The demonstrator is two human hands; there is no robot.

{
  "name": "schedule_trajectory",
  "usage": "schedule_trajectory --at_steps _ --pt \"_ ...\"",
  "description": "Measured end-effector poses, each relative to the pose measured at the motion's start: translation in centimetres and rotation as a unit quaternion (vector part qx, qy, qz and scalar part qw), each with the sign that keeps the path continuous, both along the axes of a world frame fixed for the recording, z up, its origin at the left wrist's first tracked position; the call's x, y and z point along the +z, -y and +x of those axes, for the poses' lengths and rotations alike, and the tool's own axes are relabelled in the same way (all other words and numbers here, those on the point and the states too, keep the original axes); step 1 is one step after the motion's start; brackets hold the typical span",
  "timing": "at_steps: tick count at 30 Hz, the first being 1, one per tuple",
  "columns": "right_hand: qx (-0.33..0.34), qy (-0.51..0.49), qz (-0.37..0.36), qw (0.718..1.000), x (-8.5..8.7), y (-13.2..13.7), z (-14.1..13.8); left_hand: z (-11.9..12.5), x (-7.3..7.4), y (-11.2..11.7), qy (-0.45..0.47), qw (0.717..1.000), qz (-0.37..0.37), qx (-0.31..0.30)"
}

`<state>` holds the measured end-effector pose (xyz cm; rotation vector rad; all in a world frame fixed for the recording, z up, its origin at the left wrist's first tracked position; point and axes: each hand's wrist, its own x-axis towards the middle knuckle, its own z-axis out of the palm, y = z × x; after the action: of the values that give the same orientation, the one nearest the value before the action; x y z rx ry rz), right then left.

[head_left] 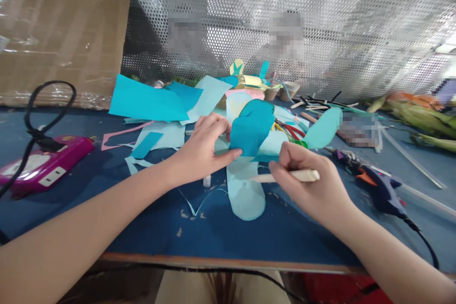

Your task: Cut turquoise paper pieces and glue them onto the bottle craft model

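Note:
My left hand (208, 145) pinches the left edge of a rounded bright-blue paper cutout (251, 130), its thumb lying along the lower corner. My right hand (308, 175) is closed around a white pen (305, 175), whose tip points left over a pale-blue paper strip (246, 194) with a rounded end. That strip lies on the table below the blue cutout. Beside my right hand is a leaf-shaped aqua paper piece (324, 127). Red-handled scissors (294, 130) show partly among the papers behind the cutout.
Bright-blue sheets (147, 99) and paper scraps lie at the back left. A purple power strip (53, 164) with a black cable stands left. On the right are a glue gun (377, 187), glue sticks (413, 156) and corn husks (409, 116). Cardboard (64, 42) leans against the perforated metal back wall.

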<state>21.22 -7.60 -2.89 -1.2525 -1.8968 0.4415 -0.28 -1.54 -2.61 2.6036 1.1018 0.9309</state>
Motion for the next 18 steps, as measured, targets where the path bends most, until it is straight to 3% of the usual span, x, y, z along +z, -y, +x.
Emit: schedule_trajectory --at_steps 18 --pt "-0.005 0.002 0.021 1.000 0.39 0.06 0.05 0.03 0.02 0.03 0.000 1.000 -0.003 -0.001"
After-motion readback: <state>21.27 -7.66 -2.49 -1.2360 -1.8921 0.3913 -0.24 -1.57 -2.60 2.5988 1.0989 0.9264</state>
